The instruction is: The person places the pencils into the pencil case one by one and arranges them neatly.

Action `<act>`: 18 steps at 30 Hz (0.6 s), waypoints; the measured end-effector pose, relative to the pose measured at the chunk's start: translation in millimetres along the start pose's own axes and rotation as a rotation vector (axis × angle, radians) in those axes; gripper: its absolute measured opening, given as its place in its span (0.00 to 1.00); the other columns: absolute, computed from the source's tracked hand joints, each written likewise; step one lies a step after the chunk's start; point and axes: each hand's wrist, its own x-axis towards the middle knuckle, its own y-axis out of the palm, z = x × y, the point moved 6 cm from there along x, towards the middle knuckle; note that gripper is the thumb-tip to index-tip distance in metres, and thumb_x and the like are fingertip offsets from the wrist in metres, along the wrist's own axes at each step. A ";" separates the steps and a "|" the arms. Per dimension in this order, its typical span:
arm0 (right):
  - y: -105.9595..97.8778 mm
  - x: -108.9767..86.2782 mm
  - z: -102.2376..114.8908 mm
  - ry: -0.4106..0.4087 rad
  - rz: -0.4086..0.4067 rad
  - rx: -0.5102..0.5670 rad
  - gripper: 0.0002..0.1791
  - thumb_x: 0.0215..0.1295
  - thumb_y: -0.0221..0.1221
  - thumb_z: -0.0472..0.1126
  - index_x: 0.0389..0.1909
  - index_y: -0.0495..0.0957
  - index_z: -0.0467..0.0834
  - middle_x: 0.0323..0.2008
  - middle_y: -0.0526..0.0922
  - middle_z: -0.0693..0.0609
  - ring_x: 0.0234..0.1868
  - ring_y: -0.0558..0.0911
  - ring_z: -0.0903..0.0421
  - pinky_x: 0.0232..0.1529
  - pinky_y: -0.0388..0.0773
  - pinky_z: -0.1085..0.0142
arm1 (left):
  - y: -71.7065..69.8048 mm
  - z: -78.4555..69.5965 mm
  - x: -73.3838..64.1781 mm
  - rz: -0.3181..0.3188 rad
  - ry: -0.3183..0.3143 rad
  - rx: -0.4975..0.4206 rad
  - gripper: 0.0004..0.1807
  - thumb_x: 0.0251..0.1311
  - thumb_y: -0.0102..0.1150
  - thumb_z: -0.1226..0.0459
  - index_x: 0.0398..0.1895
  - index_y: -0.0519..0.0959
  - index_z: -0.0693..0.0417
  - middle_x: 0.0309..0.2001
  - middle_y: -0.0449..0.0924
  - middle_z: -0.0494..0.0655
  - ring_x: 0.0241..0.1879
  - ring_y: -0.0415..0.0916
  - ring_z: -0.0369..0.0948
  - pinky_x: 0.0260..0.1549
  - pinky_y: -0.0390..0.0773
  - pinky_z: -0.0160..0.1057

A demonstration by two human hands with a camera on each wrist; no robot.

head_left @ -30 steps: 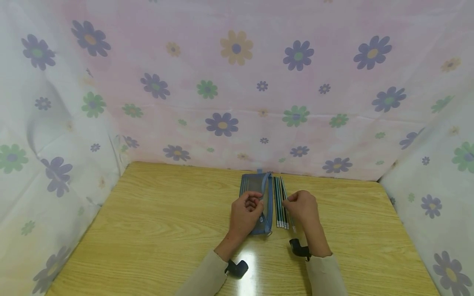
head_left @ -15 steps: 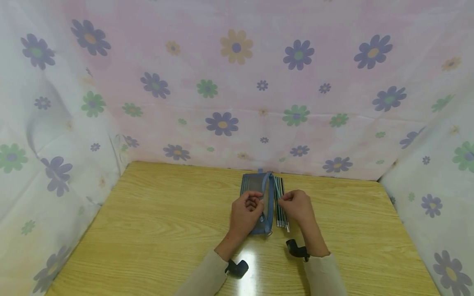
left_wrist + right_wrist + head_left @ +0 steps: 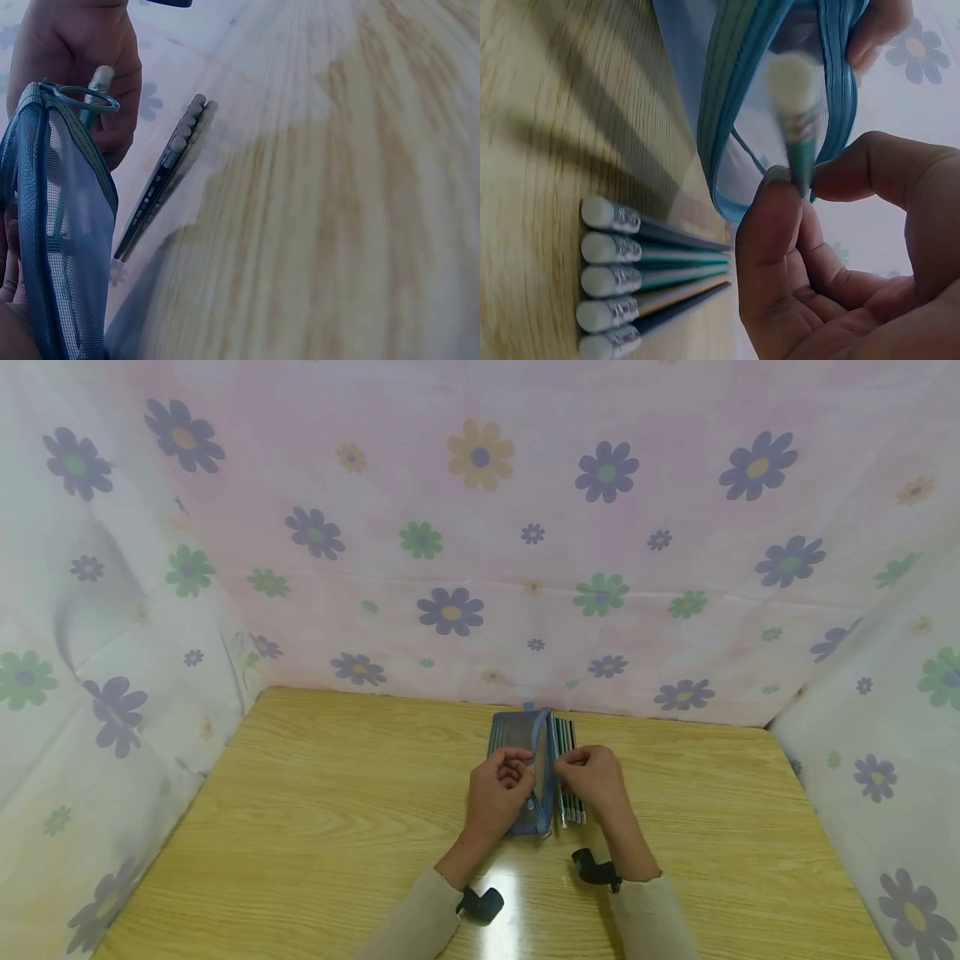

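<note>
A blue mesh zip pencil pouch (image 3: 517, 724) stands gaping on the table, its opening facing right. My left hand (image 3: 495, 795) grips the pouch by its opening edge; its fingers (image 3: 877, 28) show at the rim in the right wrist view. Between thumb and fingertips, my right hand (image 3: 597, 779) pinches a green pencil (image 3: 802, 154) with a white eraser. That pencil overlaps the pouch's mouth in the right wrist view, eraser end toward the camera. Several more eraser-tipped pencils (image 3: 612, 280) lie side by side on the table just right of the pouch.
The wood-grain table (image 3: 337, 793) extends to both sides. Flower-printed cloth (image 3: 480, 552) hangs behind it and at both sides. A black wrist camera mount (image 3: 480, 906) sits on the left wrist, another mount (image 3: 595, 867) on the right.
My right hand has moved left with a pencil, from the right side of the row to the pouch's opening. The left hand and pouch have stayed in place.
</note>
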 end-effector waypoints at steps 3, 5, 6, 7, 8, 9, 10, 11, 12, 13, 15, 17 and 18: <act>4.1 1.2 -1.0 0.016 0.019 0.081 0.11 0.65 0.62 0.32 0.43 0.84 0.29 0.33 0.86 0.41 0.26 0.86 0.52 0.33 0.88 0.56 | 0.0 0.6 -0.3 0.002 -0.011 -0.003 0.08 0.67 0.66 0.71 0.48 0.85 0.57 0.33 0.83 0.46 0.28 0.81 0.38 0.25 0.81 0.33; 6.8 1.4 -1.0 0.024 0.032 0.126 0.12 0.66 0.62 0.32 0.44 0.84 0.28 0.34 0.86 0.40 0.27 0.86 0.52 0.34 0.89 0.57 | 0.2 0.7 -0.8 0.003 -0.013 -0.002 0.09 0.67 0.66 0.71 0.48 0.85 0.55 0.33 0.83 0.45 0.28 0.81 0.37 0.25 0.81 0.32; 8.0 1.5 -1.1 0.025 0.036 0.139 0.12 0.66 0.62 0.32 0.45 0.83 0.27 0.34 0.86 0.40 0.27 0.86 0.52 0.34 0.89 0.57 | 0.3 0.7 -0.9 0.004 -0.014 -0.001 0.09 0.68 0.66 0.71 0.48 0.85 0.54 0.33 0.83 0.45 0.28 0.80 0.37 0.25 0.81 0.32; 8.9 1.4 -1.2 0.022 0.039 0.144 0.12 0.66 0.61 0.32 0.45 0.83 0.27 0.34 0.86 0.40 0.27 0.86 0.52 0.34 0.89 0.57 | 0.4 0.7 -1.0 0.004 -0.014 0.002 0.09 0.68 0.66 0.71 0.48 0.85 0.53 0.33 0.83 0.45 0.28 0.80 0.37 0.25 0.81 0.32; 9.9 1.2 -1.4 0.022 0.041 0.153 0.12 0.67 0.61 0.32 0.45 0.83 0.27 0.34 0.86 0.40 0.28 0.86 0.52 0.34 0.89 0.57 | 0.4 0.3 -1.1 0.004 -0.011 0.006 0.09 0.68 0.66 0.70 0.48 0.85 0.53 0.33 0.83 0.45 0.28 0.80 0.37 0.25 0.81 0.32; 10.7 1.5 -1.8 0.021 0.042 0.157 0.12 0.67 0.61 0.32 0.46 0.83 0.27 0.34 0.86 0.40 0.28 0.86 0.52 0.35 0.89 0.57 | 0.4 0.1 -1.0 0.003 -0.009 0.007 0.09 0.68 0.66 0.70 0.48 0.85 0.53 0.33 0.83 0.45 0.28 0.80 0.37 0.25 0.81 0.33; 11.5 2.1 -2.8 0.023 0.041 0.160 0.12 0.68 0.61 0.32 0.46 0.83 0.27 0.34 0.86 0.40 0.28 0.86 0.52 0.35 0.89 0.57 | 0.4 -0.3 -1.0 0.002 -0.007 0.007 0.09 0.68 0.66 0.70 0.48 0.85 0.53 0.33 0.83 0.46 0.27 0.80 0.37 0.25 0.81 0.32; 12.2 2.4 -3.2 0.019 0.043 0.161 0.12 0.68 0.61 0.32 0.46 0.83 0.27 0.34 0.86 0.40 0.29 0.86 0.52 0.35 0.89 0.57 | 0.5 -0.4 -1.0 0.002 -0.006 0.005 0.09 0.68 0.66 0.70 0.48 0.85 0.53 0.33 0.83 0.46 0.27 0.80 0.37 0.25 0.81 0.33; 12.6 2.5 -3.6 0.022 0.043 0.165 0.12 0.69 0.61 0.32 0.47 0.83 0.27 0.34 0.86 0.39 0.29 0.86 0.52 0.35 0.89 0.57 | 0.6 -0.4 -1.0 0.002 -0.005 0.002 0.08 0.68 0.66 0.70 0.48 0.85 0.54 0.33 0.83 0.47 0.27 0.80 0.37 0.25 0.81 0.33; 13.1 2.7 -3.8 0.024 0.043 0.171 0.12 0.69 0.61 0.32 0.47 0.83 0.27 0.35 0.87 0.39 0.29 0.87 0.52 0.35 0.89 0.57 | 0.5 -0.6 -1.0 0.002 -0.004 0.000 0.09 0.68 0.66 0.70 0.48 0.85 0.54 0.33 0.83 0.47 0.27 0.80 0.37 0.25 0.81 0.33; 14.1 3.3 -4.3 0.029 0.042 0.186 0.12 0.69 0.61 0.32 0.47 0.83 0.27 0.35 0.87 0.39 0.30 0.87 0.52 0.35 0.89 0.59 | 0.5 -0.7 -1.0 0.003 -0.002 -0.005 0.09 0.68 0.66 0.70 0.48 0.85 0.54 0.33 0.83 0.47 0.27 0.80 0.37 0.25 0.81 0.32; 14.9 3.3 -4.1 0.031 0.039 0.203 0.12 0.69 0.61 0.32 0.47 0.82 0.27 0.36 0.88 0.38 0.31 0.87 0.53 0.36 0.89 0.59 | 0.5 -0.6 -1.0 0.005 -0.002 -0.006 0.09 0.68 0.66 0.70 0.48 0.85 0.54 0.33 0.83 0.46 0.27 0.80 0.37 0.25 0.80 0.32; 15.5 3.1 -3.9 0.032 0.040 0.211 0.12 0.68 0.61 0.32 0.47 0.82 0.26 0.36 0.88 0.38 0.31 0.88 0.53 0.36 0.89 0.59 | 0.4 -0.5 -1.1 0.005 -0.002 -0.006 0.09 0.68 0.66 0.70 0.48 0.85 0.54 0.33 0.83 0.46 0.27 0.80 0.37 0.25 0.80 0.32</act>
